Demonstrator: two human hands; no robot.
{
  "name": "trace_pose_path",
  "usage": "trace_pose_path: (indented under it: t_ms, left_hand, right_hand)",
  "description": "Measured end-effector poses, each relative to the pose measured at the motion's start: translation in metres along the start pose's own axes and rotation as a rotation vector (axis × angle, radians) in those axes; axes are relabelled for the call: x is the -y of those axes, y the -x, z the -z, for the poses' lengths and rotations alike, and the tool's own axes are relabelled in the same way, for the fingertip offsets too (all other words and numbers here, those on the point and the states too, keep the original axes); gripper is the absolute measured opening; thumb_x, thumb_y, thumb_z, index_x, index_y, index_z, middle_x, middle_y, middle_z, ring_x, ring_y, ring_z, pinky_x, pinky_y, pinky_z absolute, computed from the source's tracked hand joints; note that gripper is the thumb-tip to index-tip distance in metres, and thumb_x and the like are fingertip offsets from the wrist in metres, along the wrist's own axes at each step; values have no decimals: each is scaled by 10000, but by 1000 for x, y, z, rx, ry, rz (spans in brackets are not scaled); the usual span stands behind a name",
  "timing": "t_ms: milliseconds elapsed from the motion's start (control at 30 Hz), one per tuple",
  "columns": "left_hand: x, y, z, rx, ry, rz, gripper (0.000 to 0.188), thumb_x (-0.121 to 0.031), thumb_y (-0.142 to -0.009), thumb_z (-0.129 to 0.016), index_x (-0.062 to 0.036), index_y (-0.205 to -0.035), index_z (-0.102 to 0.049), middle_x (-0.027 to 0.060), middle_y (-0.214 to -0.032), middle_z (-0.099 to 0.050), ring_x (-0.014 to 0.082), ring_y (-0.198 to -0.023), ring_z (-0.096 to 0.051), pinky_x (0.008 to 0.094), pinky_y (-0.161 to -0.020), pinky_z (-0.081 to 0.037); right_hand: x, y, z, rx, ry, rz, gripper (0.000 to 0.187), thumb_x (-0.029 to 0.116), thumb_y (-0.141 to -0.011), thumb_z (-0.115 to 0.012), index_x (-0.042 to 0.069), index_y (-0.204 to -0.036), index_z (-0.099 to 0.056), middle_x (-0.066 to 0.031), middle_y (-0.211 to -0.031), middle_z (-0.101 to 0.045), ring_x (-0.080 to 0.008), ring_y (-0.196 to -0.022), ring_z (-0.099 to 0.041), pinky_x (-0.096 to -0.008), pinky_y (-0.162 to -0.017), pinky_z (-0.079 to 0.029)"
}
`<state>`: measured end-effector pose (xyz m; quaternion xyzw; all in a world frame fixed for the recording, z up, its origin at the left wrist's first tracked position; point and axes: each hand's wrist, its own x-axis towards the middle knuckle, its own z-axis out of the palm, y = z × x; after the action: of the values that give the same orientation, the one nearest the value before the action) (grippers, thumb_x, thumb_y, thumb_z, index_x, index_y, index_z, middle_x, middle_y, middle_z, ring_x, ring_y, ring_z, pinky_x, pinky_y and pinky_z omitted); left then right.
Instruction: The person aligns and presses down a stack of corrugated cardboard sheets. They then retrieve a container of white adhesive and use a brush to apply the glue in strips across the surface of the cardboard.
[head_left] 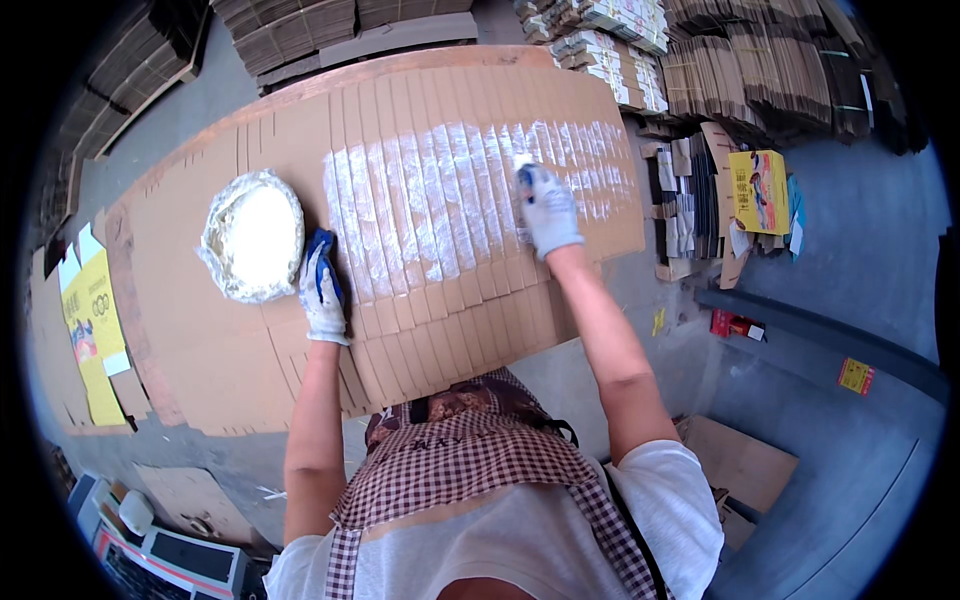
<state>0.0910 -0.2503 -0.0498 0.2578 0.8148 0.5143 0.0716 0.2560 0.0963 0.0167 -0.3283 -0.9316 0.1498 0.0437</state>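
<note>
Fanned, overlapping cardboard sheets (400, 330) lie across the table, their exposed strips streaked with white paste (450, 200). Over the right part of these strips is my right hand (549, 210), in a white and blue glove. Its fingers are closed around a white-tipped tool (524, 160), probably a brush; the rest of it is hidden. My left hand (323, 290), gloved the same way, lies on the cardboard with fingers stretched out, close beside the bowl's right rim. That round bowl (212, 245) has a crumpled, paste-smeared lining and holds bright white paste.
Yellow printed cardboard (95, 330) lies at the table's left end. Bundled flat cardboard (740, 75) is piled beyond the far right. A yellow box (760, 190) stands on stacked pieces at right. Below it runs a dark floor beam (830, 335). An electronic machine (180, 555) sits lower left.
</note>
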Motion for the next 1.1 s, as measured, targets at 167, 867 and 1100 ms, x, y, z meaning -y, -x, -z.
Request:
trace_pose_path:
  t_ms: [167,867,1100]
  left_hand:
    - [3,4,2,-22,18,41,444,-256,-1051,-348,-4,-1301,-614,163,-1367,-589,318,-1300,-519,402,-1143,-344]
    - [-6,0,2,-9,-22,56,471,-286,-1042,-355,15,-1311,-597,180,-1374,-581,333,-1308,-510,421,-1148,-333]
    - [-2,-1,2,-5,-53,81,475,-290,-1044,-348,11,-1310,-602,179,-1357,-597,333,-1300,-523,421,-1142,-343]
  right_hand:
    - [47,17,2,-97,-107,225,289,114,-842,-608,102,-1131,-623,-154,-1171,-631,-342,-984,-640,-467,-850,-532]
    - [-23,-35,14,-225,-348,-206,504,245,-792,-777,18,-1202,-593,-201,-1112,-661,-373,-995,-647,-436,-883,-515]
    - [26,-48,9,-92,-231,-85,424,227,-827,-736,44,-1186,-605,-210,-1125,-655,-381,-1017,-646,-433,-894,-518]
